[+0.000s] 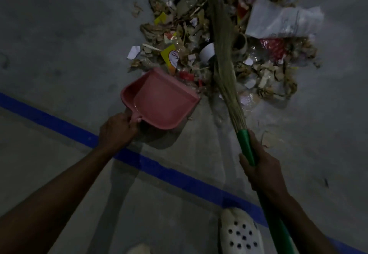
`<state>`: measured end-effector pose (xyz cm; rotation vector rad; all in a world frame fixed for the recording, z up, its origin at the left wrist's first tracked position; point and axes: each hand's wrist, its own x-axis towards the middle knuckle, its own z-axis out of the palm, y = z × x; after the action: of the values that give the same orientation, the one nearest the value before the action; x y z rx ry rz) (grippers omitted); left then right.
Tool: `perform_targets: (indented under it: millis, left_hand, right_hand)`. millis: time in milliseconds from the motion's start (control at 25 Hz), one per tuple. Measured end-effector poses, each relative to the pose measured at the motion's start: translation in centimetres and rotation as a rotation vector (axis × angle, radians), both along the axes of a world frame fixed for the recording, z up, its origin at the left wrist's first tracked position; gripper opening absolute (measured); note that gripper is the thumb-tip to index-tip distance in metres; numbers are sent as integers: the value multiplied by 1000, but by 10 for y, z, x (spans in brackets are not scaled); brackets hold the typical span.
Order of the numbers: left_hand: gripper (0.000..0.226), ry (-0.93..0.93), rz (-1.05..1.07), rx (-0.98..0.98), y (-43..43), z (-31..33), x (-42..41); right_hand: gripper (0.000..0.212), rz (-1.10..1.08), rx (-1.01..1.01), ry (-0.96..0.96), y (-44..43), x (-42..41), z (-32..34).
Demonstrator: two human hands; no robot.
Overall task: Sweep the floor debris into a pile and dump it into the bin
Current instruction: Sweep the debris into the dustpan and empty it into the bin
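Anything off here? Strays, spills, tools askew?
Nothing broken. The dustpan in the left hand is empty, with its lip at the edge of the pile. Strays lie outside it: a brown scrap near the right hand holding the broom, and a small scrap far left. No bin in view.

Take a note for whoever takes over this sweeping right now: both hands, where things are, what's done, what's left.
Left hand grips the pink dustpan by its handle; pan empty, mouth at the near edge of the debris pile.
Right hand grips the broom by its green handle; bristles lie across the pile.
Done: debris piled.
Left: sweep it into the pan, dump in the bin, not in view.
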<state>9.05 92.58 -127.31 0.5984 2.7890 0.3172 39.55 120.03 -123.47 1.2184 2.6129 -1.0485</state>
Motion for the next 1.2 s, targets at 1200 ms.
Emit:
perform_targets:
  millis: [1200]
  left_hand:
    - [38,87,-262,37,57,1,-60]
  right_hand:
    - [77,-53,25,249,41,-48,11]
